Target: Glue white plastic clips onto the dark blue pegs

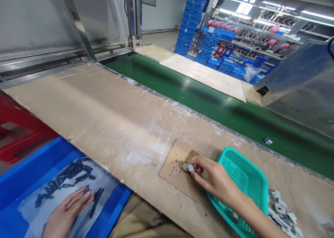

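My left hand (65,212) is over the blue crate (28,165), its thumb and fingers pinched on a small dark piece (86,189). Under and around it, several dark elongated parts (70,170) lie on a whitish plastic sheet (33,206). My right hand (212,175) pinches a small white block (191,167) between thumb and fingers. That block is right beside a small round dish (185,166) on a brown square board (167,165); whether they touch I cannot tell. Wet-looking drops and a stain mark the board.
A green plastic basket (264,182) stands under my right forearm. Several whitish small parts (281,210) lie to its right. Beyond the worktable (112,116) runs a green conveyor belt (167,81) carrying a small piece (268,140). A red stool (28,130) is at left; blue crates (191,22) are stacked behind.
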The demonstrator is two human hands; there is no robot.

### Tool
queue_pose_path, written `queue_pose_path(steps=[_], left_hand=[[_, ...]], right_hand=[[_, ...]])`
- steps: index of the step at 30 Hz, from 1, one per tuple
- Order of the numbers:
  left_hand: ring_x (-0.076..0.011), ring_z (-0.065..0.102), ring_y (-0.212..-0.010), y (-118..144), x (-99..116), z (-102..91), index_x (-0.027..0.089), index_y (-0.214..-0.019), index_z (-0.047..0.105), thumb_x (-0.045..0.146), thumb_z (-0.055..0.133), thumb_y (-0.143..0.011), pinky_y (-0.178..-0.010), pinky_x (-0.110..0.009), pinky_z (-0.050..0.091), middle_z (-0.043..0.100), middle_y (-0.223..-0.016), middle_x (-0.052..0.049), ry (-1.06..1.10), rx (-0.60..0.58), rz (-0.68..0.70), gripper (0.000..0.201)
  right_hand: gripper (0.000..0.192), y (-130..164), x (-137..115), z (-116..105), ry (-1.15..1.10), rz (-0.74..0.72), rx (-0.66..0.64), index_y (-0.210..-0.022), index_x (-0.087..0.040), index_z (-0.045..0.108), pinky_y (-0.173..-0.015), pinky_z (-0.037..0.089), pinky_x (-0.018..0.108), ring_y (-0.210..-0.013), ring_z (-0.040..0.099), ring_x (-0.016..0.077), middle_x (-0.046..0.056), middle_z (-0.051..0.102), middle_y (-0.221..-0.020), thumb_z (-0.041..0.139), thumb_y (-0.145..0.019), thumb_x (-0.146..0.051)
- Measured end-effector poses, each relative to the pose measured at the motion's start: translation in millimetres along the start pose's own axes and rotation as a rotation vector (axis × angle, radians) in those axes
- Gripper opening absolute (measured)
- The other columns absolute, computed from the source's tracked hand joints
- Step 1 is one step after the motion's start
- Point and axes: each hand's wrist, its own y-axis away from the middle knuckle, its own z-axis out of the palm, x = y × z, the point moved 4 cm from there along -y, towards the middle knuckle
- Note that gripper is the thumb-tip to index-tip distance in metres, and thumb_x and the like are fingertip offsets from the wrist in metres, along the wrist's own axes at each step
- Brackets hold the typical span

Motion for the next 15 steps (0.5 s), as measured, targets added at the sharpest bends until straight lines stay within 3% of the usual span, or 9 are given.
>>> queue_pose_path(steps=[3,5,8,11,15], left_hand=[[-0.0221,0.068,-0.084,27,-4,14.9,0.019,-0.091,0.062,0.018,0.084,-0.035,-0.064,-0.019,0.057,0.071,-0.093,-0.002,0.214,-0.08,-0.16,0.06],[-0.0219,0.067,-0.085,43,-5,23.9,0.019,-0.09,0.063,0.026,0.088,-0.033,-0.069,-0.021,0.058,0.07,-0.091,-0.002,0.251,-0.126,-0.163,0.062],[-0.0177,0.065,-0.084,60,-6,36.8,0.019,-0.095,0.065,0.038,0.087,-0.044,-0.068,-0.018,0.056,0.07,-0.091,-0.002,0.222,-0.23,-0.115,0.059],[-0.0111,0.06,-0.073,73,-5,51.0,0.018,-0.102,0.064,0.038,0.084,-0.051,-0.062,-0.013,0.052,0.069,-0.09,-0.004,0.216,-0.337,-0.106,0.058],[-0.0098,0.059,-0.062,96,5,78.0,0.016,-0.092,0.063,0.038,0.081,-0.057,-0.055,-0.015,0.051,0.069,-0.082,-0.004,0.224,-0.445,-0.066,0.045]], right_hand=[[0.021,0,4,4,0.005,-0.029,-0.013,-0.104,-0.019,0.059,-0.068,0.05,0.031,-0.076,0.06,0.0175,0.007,0.062,-0.093,0.047,-0.087,-0.017],[0.021,1,6,7,0.004,-0.03,-0.017,-0.106,-0.019,0.06,-0.07,0.051,0.031,-0.079,0.061,0.0184,0.007,0.063,-0.095,0.047,-0.088,-0.019],[0.023,1,8,10,-0.003,-0.023,-0.007,-0.107,-0.02,0.061,-0.071,0.053,0.032,-0.08,0.061,0.0192,0.008,0.063,-0.097,0.047,-0.089,-0.021],[0.023,1,8,12,-0.009,-0.016,-0.02,-0.106,-0.019,0.062,-0.07,0.053,0.032,-0.078,0.062,0.0191,0.008,0.063,-0.096,0.047,-0.089,-0.022],[0.023,1,9,11,-0.017,-0.01,-0.024,-0.108,-0.019,0.061,-0.07,0.053,0.033,-0.077,0.062,0.0189,0.008,0.063,-0.097,0.047,-0.09,-0.024]])
